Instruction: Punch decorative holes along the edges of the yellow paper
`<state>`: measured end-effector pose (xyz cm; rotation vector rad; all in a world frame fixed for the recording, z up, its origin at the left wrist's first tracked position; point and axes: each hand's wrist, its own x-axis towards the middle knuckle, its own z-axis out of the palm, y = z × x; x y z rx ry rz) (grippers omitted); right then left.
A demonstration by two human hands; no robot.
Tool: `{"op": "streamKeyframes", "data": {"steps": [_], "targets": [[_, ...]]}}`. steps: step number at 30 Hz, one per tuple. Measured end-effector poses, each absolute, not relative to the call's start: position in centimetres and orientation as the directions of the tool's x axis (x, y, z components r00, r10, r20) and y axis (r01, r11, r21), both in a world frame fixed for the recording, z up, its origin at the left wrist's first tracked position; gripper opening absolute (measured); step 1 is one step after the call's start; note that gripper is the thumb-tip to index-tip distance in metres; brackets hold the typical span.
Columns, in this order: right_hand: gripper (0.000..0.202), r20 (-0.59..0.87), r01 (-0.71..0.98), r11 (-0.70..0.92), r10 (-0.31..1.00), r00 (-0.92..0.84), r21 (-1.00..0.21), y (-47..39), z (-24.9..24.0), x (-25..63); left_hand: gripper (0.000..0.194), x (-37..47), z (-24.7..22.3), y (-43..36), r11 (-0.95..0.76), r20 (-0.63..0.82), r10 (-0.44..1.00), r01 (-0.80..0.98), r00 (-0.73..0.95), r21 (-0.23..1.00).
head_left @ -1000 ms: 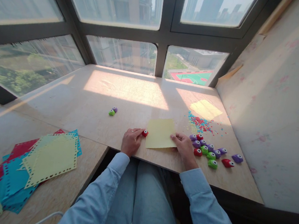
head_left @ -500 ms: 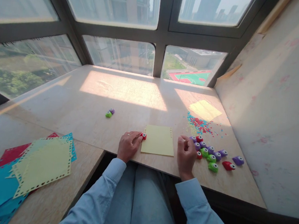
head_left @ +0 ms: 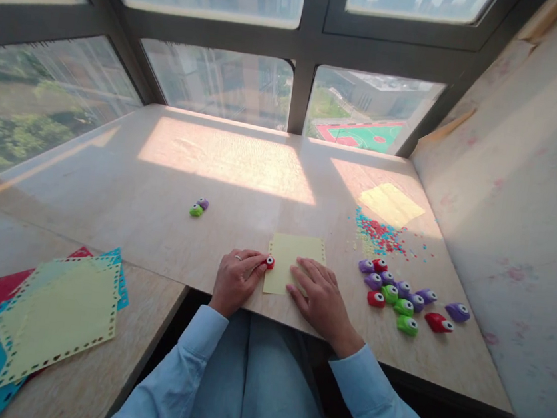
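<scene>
A pale yellow sheet of paper (head_left: 279,277) lies on the table in front of me, with small punched holes along its upper edge and side margins. At its left edge sits a small red paper punch (head_left: 270,262), pinched in the fingers of my left hand (head_left: 238,277). My right hand (head_left: 317,295) rests flat on the right part of the sheet, fingers spread, covering that side. Right of this hand stand several red, green and purple punches (head_left: 404,307).
Punched sheets in yellow, blue and red (head_left: 65,315) overlap at the left. A green and a purple punch (head_left: 198,208) stand together farther back. Coloured paper bits (head_left: 381,235) lie scattered at the right, near a yellow sheet (head_left: 392,204) below the window.
My right hand has moved left from beside the punches, opened and settled on the yellow sheet. The red punch in my left hand sits slightly lower along the left edge. The view has tilted down.
</scene>
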<state>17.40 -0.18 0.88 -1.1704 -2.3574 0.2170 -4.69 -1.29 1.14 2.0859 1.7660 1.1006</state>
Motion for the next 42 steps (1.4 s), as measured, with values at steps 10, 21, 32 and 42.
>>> {"op": "streamKeyframes", "data": {"steps": [10,21,32,42], "targets": [[0.033,0.316,0.706,0.598,0.801,-0.509,-0.379,0.2,1.3,17.5,0.017,-4.8,1.5,-1.4,-0.246,0.399,0.917,0.751,-0.025,0.613],[0.034,0.319,0.690,0.622,0.783,-0.534,-0.371,0.6,1.5,17.8,0.020,-4.7,2.3,-1.2,-0.242,0.361,0.932,0.736,-0.004,0.633],[0.039,0.289,0.699,0.625,0.781,-0.554,-0.348,0.5,1.6,17.9,0.022,-4.6,2.7,-1.3,-0.206,0.322,0.946,0.701,-0.036,0.683],[0.035,0.299,0.707,0.613,0.790,-0.536,-0.352,0.4,1.3,17.8,0.018,-4.8,2.3,-1.5,-0.212,0.326,0.945,0.697,-0.034,0.685]]}}
